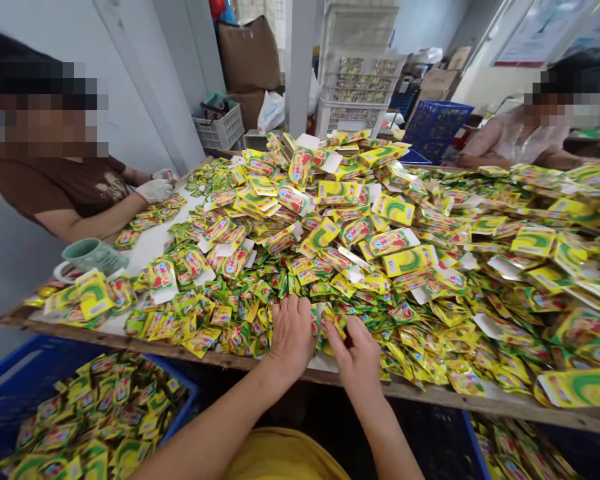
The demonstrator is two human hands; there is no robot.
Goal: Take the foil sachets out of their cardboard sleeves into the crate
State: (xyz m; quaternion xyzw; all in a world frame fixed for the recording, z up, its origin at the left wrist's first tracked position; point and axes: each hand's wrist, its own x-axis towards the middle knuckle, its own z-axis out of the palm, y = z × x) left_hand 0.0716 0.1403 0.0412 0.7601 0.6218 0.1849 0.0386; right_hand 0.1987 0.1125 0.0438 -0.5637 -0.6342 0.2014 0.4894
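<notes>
worktable (430, 395) boards carry a deep heap of yellow-green sachets (240, 320). near the front edge the left hand (293, 337) lies flat on them, fingers spread, while the right hand (357, 357) just beside it pinches one sachet (336, 320). below left, a blue crate (10, 373) holds more sachets; stacked white crates (360, 73) behind hold packets too.

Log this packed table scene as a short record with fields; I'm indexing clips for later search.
Left hand: open, flat on the pile of sachets
Right hand: fingers curled at a sachet on the pile's near edge; grip unclear
Table: wooden edge, top covered in yellow-green packets
Mug: green, at the table's left end
Blue crate: below the table, left, holding sachets
Others: gloved hand at left; second person far right
</notes>
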